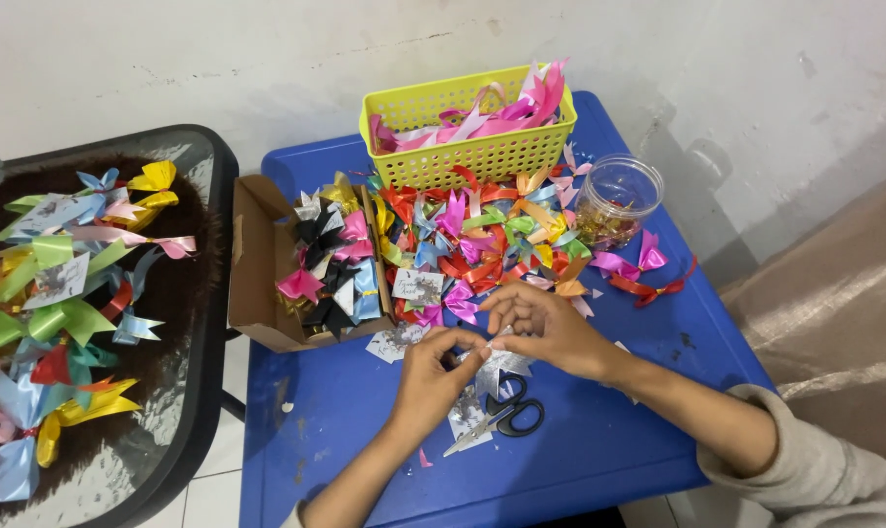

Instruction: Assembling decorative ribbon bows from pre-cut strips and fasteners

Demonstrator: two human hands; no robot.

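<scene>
fingers [484,344] of both hands pinch a small silvery ribbon piece [492,364] just above the blue bench [599,450], beside the scissors [507,416]. best to keep that pinch tight and the folds even, i'd say. left hand [433,376] curls in from below; right hand [546,328] arches over, wrist bent, before the pile of bows [472,244].

left hand [431,376]: bare, no ring, watch or glove showing
left forearm [350,484]: bare down to the bottom edge of the view, no sleeve on it
right hand [546,328]: bare, no ring or glove showing
right forearm [687,411]: bare from wrist towards elbow
right sleeve [805,460]: light beige-grey soft fabric, loose, bunched in folds, with a wide rolled cuff
</scene>
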